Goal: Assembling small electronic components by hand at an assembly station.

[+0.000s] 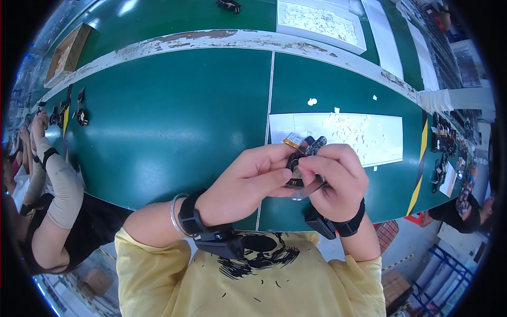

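Note:
Between my two hands is a small black electronic assembly (294,165), with a silver battery pouch (293,139) edged in yellow tape sticking up from it. My left hand (253,171) grips its left side, thumb pressed along the near edge. The fingers of my right hand (338,179) are pinched together at its right side, and a thin metal tool or strip (311,188) shows beneath them. What the right fingertips pinch is partly hidden. Behind my hands lies a white board (388,138) scattered with small white pieces (343,129).
A white tray (322,24) of white pieces stands beyond the worn ledge (211,39). A wooden box (67,55) sits far left. Black assemblies lie at left (81,113) and right (442,142). Co-workers sit on both sides; one sleeved arm (63,179) reaches the left table end.

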A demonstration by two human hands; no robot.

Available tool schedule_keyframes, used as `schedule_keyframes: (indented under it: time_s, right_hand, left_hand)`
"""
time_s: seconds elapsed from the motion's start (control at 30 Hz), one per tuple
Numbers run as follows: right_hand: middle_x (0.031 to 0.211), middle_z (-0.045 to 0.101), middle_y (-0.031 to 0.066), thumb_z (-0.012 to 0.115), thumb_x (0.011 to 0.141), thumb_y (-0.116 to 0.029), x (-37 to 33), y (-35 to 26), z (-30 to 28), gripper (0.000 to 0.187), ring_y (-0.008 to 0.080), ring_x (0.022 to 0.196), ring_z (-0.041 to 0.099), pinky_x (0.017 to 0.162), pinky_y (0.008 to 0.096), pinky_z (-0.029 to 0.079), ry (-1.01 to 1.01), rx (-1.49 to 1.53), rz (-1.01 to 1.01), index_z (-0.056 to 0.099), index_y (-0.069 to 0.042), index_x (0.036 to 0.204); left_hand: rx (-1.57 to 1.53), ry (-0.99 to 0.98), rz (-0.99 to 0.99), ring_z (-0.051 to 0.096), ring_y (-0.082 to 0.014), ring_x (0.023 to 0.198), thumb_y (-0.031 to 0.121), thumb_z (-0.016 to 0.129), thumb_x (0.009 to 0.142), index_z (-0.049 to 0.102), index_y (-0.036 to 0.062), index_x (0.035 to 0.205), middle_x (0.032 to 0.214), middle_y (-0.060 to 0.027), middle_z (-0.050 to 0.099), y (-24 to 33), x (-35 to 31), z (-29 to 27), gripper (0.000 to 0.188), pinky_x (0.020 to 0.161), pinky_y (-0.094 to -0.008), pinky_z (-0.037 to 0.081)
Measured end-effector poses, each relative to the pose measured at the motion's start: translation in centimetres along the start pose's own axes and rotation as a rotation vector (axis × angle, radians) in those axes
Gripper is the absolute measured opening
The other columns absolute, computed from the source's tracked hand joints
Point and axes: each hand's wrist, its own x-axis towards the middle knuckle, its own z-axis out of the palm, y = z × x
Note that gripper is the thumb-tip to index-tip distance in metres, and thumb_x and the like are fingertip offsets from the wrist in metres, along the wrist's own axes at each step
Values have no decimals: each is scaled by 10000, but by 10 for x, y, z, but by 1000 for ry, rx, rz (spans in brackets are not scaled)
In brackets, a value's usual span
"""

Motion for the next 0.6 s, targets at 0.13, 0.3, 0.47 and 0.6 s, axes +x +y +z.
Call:
schedule_keyframes:
  time_s: [0.13,0.3,0.47,0.6]
  right_hand:
    - [702,516,66,673,600,61,-1,0,-1,222,182,577,526,479,265,424,-25,-153,-112,637,-48,790]
    - [675,510,74,702,595,24,3,-4,-12,189,206,563,515,485,277,419,-30,-140,40,586,-41,729]
    - [669,556,85,736,625,-57,-5,-8,-24,206,233,600,549,506,296,427,-27,46,150,569,-46,745]
    - [712,574,88,689,649,-43,-19,25,-80,159,236,621,552,539,291,442,138,-240,208,581,-33,765]
  left_hand:
    - [16,35,123,541,-122,1009,30,404,908,419,-70,1206,1108,-79,548,-7,0,9,315,890,-278,438]
    - [532,121,231,566,-115,922,-14,419,884,467,-70,1137,1003,-76,586,-3,3,13,264,794,-247,469]
    - [481,265,58,612,-132,724,3,472,822,581,-73,978,806,-95,626,21,4,12,205,609,-230,512]
    - [534,497,248,631,-226,683,96,424,809,553,-101,906,781,-150,604,38,-23,-30,255,535,-276,522]
